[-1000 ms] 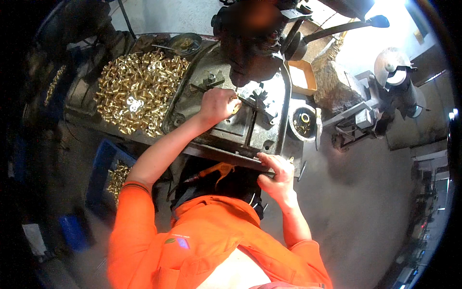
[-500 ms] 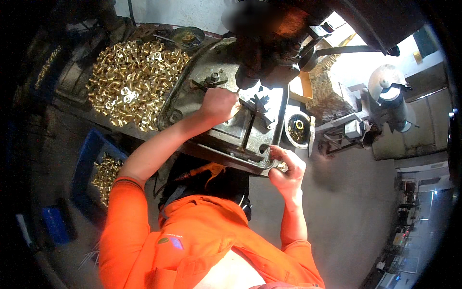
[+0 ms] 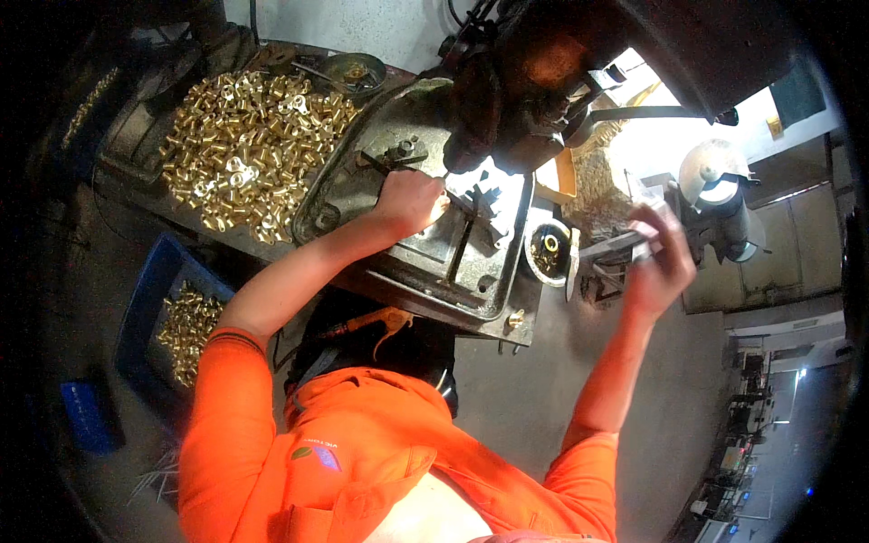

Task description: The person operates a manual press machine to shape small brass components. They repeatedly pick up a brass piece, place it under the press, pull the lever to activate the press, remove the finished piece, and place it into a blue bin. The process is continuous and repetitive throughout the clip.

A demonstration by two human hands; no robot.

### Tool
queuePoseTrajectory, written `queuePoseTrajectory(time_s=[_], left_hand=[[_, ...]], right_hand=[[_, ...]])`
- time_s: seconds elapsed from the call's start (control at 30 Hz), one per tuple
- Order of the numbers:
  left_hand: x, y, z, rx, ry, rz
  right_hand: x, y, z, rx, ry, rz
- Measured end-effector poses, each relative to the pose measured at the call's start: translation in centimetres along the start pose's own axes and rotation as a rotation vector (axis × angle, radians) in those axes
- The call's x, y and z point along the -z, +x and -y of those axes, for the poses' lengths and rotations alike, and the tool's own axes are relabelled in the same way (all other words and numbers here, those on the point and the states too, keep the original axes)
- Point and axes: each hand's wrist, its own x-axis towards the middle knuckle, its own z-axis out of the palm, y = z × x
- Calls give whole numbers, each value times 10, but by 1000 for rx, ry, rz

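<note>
My left hand [image 3: 412, 201] is closed on the drill press's metal table [image 3: 371, 262], just below the dark drill head [image 3: 466, 149]. A yellowish glint shows at its fingertips, but what it grips is mostly hidden. Beside that hand, a dark clamp-like fixture [image 3: 489, 201] sits on the table under bright light. My right hand [image 3: 661, 258] is raised off to the right, its bent fingers smeared by motion near a pale handle-like part; whether it holds anything is unclear. A small brass fitting [image 3: 516, 319] rests at the table's near right corner.
A large heap of brass fittings [image 3: 258, 149] covers the bench at left. Below it stands a blue crate [image 3: 145, 299] with more fittings. A round white container [image 3: 549, 228] with a yellow ring inside is right of the table. Beyond stands a bench grinder [image 3: 715, 176].
My right hand has left the table's near corner and swung up and to the right, leaving the brass fitting visible there. My left hand stays at about the same spot on the table.
</note>
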Motion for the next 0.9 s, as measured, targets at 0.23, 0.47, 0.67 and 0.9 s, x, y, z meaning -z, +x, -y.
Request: queuePoseTrajectory(time_s=[0.23, 0.47, 0.67, 0.9], left_hand=[[12, -26, -18, -11, -73, 107], [16, -27, -25, -26, 12, 177], [11, -30, -27, -4, 30, 130], [2, -34, -25, -2, 64, 93]], right_hand=[[22, 126, 9, -4, 561, 11], [6, 151, 7, -252, 786, -59], [7, 92, 14, -57, 736, -183], [-14, 14, 37, 22, 695, -277]])
